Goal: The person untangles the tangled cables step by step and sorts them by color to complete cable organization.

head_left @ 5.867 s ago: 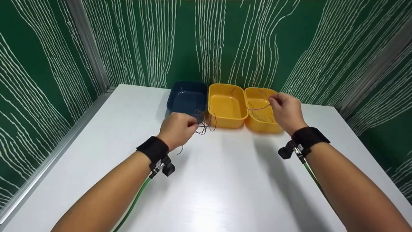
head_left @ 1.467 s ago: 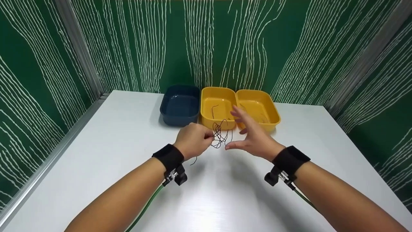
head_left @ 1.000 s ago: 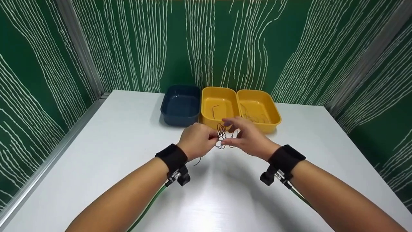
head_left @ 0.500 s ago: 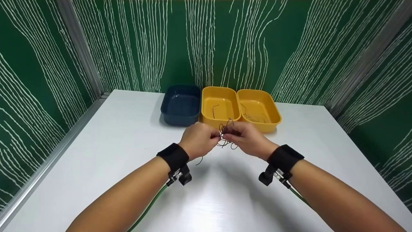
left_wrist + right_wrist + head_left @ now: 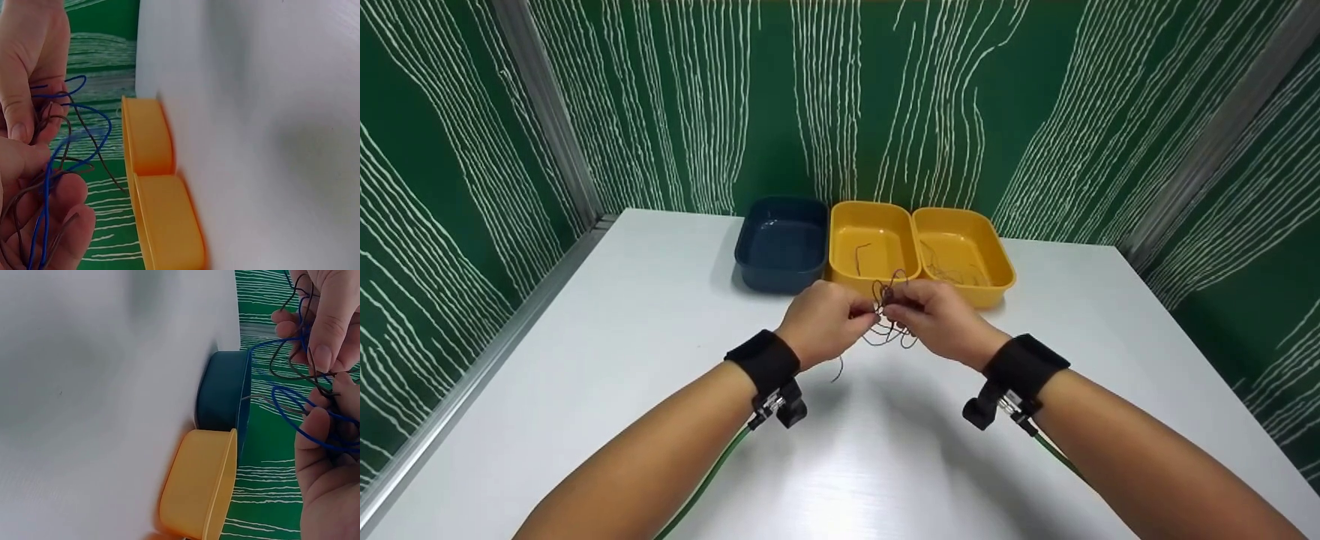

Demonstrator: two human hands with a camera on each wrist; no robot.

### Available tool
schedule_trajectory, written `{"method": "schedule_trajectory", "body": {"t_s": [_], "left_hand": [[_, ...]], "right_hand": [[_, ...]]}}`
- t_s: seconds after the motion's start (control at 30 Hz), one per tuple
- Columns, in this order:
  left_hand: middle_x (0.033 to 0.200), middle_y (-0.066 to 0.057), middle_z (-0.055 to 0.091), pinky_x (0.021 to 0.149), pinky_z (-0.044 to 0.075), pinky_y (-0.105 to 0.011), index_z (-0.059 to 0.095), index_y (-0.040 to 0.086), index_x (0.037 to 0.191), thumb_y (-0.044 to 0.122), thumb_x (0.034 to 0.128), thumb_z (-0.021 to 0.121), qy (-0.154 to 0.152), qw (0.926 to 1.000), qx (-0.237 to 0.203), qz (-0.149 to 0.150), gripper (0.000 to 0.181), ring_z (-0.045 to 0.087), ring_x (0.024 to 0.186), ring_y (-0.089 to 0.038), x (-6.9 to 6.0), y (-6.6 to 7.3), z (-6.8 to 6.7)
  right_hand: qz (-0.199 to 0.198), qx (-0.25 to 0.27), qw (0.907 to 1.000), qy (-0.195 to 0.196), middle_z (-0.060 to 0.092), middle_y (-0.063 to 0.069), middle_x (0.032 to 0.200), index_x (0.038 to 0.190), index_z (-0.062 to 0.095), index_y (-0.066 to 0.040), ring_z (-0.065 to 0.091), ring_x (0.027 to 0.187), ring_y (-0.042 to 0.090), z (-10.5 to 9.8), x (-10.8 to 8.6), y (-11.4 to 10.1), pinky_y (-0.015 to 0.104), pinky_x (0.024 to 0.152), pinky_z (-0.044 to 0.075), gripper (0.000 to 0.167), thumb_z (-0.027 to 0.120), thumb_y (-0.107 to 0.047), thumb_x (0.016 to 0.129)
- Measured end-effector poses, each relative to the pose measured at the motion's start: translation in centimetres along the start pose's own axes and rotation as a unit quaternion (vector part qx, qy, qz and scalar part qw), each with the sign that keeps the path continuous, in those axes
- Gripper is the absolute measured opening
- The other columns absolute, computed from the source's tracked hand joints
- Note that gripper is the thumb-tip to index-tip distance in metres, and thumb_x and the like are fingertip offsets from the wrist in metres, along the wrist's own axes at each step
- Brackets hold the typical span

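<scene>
Both hands meet over the table in front of the bins in the head view, holding a loose tangle of thin blue wire (image 5: 45, 208) and brown wire (image 5: 99, 151). The left hand (image 5: 826, 321) pinches the tangle between thumb and fingers, and a loose end hangs below it. Close by on the other side, the right hand (image 5: 945, 319) grips more of the loops with thumb and fingertips. Several loops stick out above and below the fingers. Some strands inside the hands are hidden.
A dark blue bin (image 5: 781, 279) and two yellow bins stand side by side at the back of the white table (image 5: 675, 300). One piece of wire lies in the middle yellow bin (image 5: 877, 206); thin strands lie in the right yellow bin (image 5: 1006, 279). Green walls surround the table.
The right hand has come away from the right bin, reached in with spread fingers and taken hold of the tangle. A wire now lies in the middle bin. Lately the loops shift slightly.
</scene>
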State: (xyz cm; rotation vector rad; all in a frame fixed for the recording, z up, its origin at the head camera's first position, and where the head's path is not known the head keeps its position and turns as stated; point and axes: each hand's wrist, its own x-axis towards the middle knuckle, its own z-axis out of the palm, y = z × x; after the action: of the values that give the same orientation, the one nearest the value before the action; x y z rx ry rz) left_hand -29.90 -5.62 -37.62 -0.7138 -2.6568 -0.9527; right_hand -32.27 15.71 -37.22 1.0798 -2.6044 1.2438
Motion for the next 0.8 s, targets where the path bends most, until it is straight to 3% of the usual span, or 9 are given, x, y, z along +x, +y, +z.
{"method": "schedule_trajectory", "body": {"t_s": [0.13, 0.33, 0.5, 0.57, 0.7, 0.8], "left_hand": [[0.065, 0.009, 0.058, 0.061, 0.043, -0.025, 0.08, 0.015, 0.093, 0.032, 0.1031, 0.065, 0.001, 0.9991, -0.04, -0.01, 0.025, 0.054, 0.067, -0.011, 0.0, -0.3, -0.1], [0.07, 0.005, 0.053, 0.062, 0.04, -0.028, 0.078, 0.01, 0.091, 0.034, 0.1081, 0.055, 0.004, 0.9982, -0.057, -0.018, 0.038, 0.052, 0.069, -0.013, 0.1, -0.4, -0.4], [0.099, 0.002, 0.072, 0.077, 0.049, -0.031, 0.078, 0.015, 0.119, 0.04, 0.1094, 0.051, 0.001, 0.997, -0.065, -0.042, 0.038, 0.06, 0.087, -0.015, 0.0, -0.6, -0.8], [0.111, 0.002, 0.074, 0.084, 0.052, -0.034, 0.075, 0.018, 0.127, 0.043, 0.1098, 0.048, 0.003, 0.9971, -0.056, -0.053, 0.041, 0.062, 0.094, -0.015, 0.0, -0.6, -0.9], [0.121, 0.002, 0.073, 0.095, 0.055, -0.041, 0.074, 0.019, 0.129, 0.05, 0.1104, 0.041, 0.016, 0.9975, -0.008, -0.069, 0.049, 0.066, 0.11, -0.017, -0.1, -0.8, -1.2], [0.139, -0.002, 0.068, 0.113, 0.047, -0.051, 0.075, 0.017, 0.127, 0.051, 0.1099, 0.04, 0.036, 0.9977, 0.018, -0.055, 0.052, 0.058, 0.135, -0.025, -0.1, -0.9, -1.3]], "right_hand": [[0.005, -0.003, 1.0, 0.003, 0.068, 0.006, 0.084, 0.099, 0.076, -0.004, 0.058, 0.075, 0.018, -0.3, 0.0, -0.1, 0.021, 0.065, 0.049, 0.007, 0.069, -0.007, 0.099], [0.005, 0.01, 0.9999, 0.004, 0.071, 0.01, 0.088, 0.102, 0.076, 0.001, 0.059, 0.077, 0.019, -0.4, 0.0, 0.0, 0.02, 0.067, 0.051, 0.01, 0.068, -0.005, 0.099], [0.001, 0.004, 0.9999, 0.011, 0.069, 0.01, 0.084, 0.1, 0.076, 0.0, 0.058, 0.073, 0.017, -0.6, -0.1, 0.2, 0.02, 0.064, 0.05, 0.008, 0.069, -0.004, 0.099], [0.006, -0.003, 0.9999, 0.011, 0.068, 0.009, 0.082, 0.098, 0.076, -0.002, 0.057, 0.071, 0.017, -0.7, -0.2, 0.3, 0.02, 0.063, 0.049, 0.008, 0.069, -0.005, 0.099], [0.013, -0.01, 0.9998, 0.015, 0.067, 0.007, 0.081, 0.097, 0.076, -0.004, 0.056, 0.07, 0.017, -1.1, -0.3, 0.2, 0.021, 0.062, 0.049, 0.008, 0.069, -0.006, 0.099], [0.018, -0.011, 0.9996, 0.016, 0.069, 0.008, 0.082, 0.098, 0.077, -0.003, 0.057, 0.071, 0.017, -1.2, -0.4, 0.3, 0.021, 0.063, 0.049, 0.008, 0.069, -0.006, 0.099]]}}
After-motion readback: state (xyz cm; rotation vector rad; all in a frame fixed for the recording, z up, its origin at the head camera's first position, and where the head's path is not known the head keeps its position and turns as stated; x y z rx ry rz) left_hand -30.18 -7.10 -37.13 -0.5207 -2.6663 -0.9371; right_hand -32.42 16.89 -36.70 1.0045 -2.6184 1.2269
